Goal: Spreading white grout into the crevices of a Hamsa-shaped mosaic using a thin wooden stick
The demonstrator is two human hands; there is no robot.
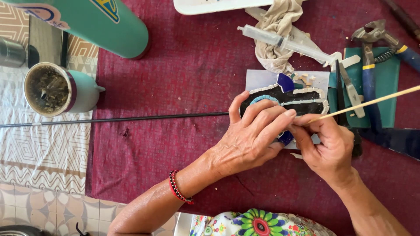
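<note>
Mosaic work (pixel 288 98) is laid on a pale square backing near the right side of the tabletop (pixel 183 74), a dark shape edged with small white and blue tile pieces. It is steadied by the left hand (pixel 251 135), whose fingers are spread and pressed down over its left and lower part. A thin wooden stick (pixel 367 103) is pinched between thumb and fingertips of the right hand (pixel 326 144), its tip brought to the lower edge of the mosaic, just beside the left fingertips.

A slip of the stick could be judged likely to nudge the small edge pieces out of line, since they sit close together; pressure from the left fingers might also shift loose tiles.

The tabletop is covered with a maroon cloth. Tile nippers (pixel 376 48) with blue handles, a syringe (pixel 284 43) and a crumpled rag (pixel 278 30) are seen beyond the mosaic. A long black rod (pixel 113 119) lies across the cloth, with a teal cup (pixel 59 89) at the left. Patterned floor tiles are visible below
</note>
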